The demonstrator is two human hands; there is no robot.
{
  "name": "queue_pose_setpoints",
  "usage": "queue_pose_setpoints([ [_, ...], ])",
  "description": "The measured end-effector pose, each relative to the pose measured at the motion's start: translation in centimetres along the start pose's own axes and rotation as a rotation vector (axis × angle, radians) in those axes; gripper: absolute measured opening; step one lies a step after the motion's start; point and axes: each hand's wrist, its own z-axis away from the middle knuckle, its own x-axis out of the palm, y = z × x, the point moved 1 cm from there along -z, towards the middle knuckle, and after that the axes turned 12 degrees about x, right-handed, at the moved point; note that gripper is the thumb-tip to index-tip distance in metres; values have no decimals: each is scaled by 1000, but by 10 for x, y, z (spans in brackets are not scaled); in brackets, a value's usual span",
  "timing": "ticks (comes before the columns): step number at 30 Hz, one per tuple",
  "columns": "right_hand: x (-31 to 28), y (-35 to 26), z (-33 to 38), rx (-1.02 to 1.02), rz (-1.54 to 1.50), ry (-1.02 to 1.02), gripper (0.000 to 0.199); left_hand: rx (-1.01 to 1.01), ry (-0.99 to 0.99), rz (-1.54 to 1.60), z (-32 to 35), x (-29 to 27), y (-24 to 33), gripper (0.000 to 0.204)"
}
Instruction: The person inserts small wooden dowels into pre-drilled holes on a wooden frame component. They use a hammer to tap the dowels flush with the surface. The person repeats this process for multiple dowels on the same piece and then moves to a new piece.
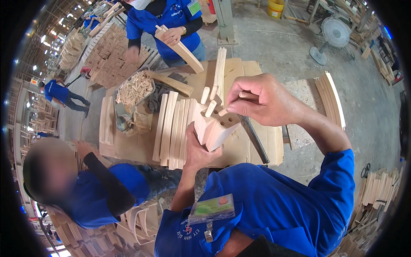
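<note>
By the tabletop's near edge, the left hand grips drilled wooden bars, the right hand a dowel.

left hand: cupped, lower | right hand: higher, thumb-and-finger pinch

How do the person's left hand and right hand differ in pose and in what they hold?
The left hand is spread to grip the near side of the holed wood; the right hand pinches a small dowel by its holed end.
The right hand has a second dowel within its curled fingers; the left hand shows none.
Both hands are bare and hold pale wood.
</note>
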Motion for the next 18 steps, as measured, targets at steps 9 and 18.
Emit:
queue_pose_setpoints([
  [9, 15, 25, -10, -69, -189, 33, 10, 22, 8, -42, 5, 0, 2, 100],
  [18, 15, 18, -5, -239, 134, 172, 15, -23, 11, -21, 5, 0, 7, 99],
])
